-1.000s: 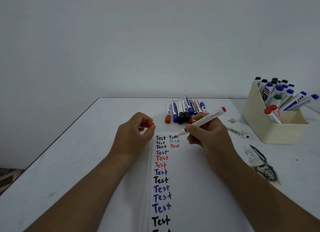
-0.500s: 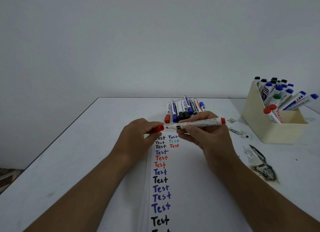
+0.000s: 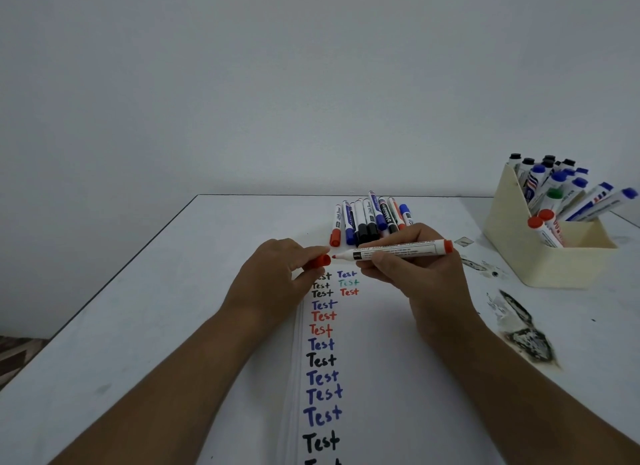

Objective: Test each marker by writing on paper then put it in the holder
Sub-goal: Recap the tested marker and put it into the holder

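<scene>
My right hand (image 3: 419, 274) grips an uncapped red marker (image 3: 398, 250), held level above the paper with its tip pointing left. My left hand (image 3: 273, 277) pinches the red cap (image 3: 321, 260), whose open end sits just short of the marker's tip. The white paper (image 3: 367, 367) below carries columns of the word "Test" in black, blue, red and green. A pile of capped markers (image 3: 367, 220) lies on the table beyond my hands. At the right stands the cream holder (image 3: 540, 256) with several markers (image 3: 561, 194) in it.
The white table (image 3: 145, 308) ends at a dark edge on the left and at the wall behind. Dark scuffed patches (image 3: 523, 329) and small scraps (image 3: 464, 241) mark the surface between the paper and the holder.
My right hand lifted the marker off the paper and turned it level. My left hand brought the cap right, up to the tip.
</scene>
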`<state>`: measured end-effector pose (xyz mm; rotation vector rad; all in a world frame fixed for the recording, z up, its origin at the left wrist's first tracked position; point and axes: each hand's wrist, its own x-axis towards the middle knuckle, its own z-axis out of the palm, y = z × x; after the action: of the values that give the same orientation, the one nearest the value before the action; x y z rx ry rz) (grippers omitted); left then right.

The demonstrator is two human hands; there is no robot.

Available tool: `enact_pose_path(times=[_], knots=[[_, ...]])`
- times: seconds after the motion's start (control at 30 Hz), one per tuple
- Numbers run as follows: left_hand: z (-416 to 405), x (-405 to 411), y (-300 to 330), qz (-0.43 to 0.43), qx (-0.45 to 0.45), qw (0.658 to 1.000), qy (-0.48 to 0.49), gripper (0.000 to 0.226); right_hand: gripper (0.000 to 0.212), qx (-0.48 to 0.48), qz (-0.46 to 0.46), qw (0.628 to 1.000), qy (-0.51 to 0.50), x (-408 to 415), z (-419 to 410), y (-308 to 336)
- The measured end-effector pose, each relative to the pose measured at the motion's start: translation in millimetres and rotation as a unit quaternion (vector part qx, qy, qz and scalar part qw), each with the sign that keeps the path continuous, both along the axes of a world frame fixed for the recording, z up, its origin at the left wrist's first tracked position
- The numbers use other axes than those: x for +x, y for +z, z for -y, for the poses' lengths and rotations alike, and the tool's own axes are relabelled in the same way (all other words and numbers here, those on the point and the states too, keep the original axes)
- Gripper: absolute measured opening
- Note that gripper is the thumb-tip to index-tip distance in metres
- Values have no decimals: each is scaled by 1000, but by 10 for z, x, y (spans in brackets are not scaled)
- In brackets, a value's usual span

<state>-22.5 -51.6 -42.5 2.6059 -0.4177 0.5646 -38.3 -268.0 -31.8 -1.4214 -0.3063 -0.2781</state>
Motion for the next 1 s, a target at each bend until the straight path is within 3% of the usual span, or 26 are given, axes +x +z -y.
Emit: enact_pose_path(times=[0.23,0.47,0.77,1.0], knots=[[46,-52,34,9,35,999,-35,38,14,-142,22,989,-24,9,-23,-37],[72,-73,129,-13,89,996,-26,12,14,-216,25,975,-46,-9,-42,-8],[79,-70,14,16,87,996,-33,26,16,-263,51,962,-53,-49,-71,-1],[185,-68,-13,-87,-84,993,-16,16,17,-208,-25,976,-57,-50,-41,-7]])
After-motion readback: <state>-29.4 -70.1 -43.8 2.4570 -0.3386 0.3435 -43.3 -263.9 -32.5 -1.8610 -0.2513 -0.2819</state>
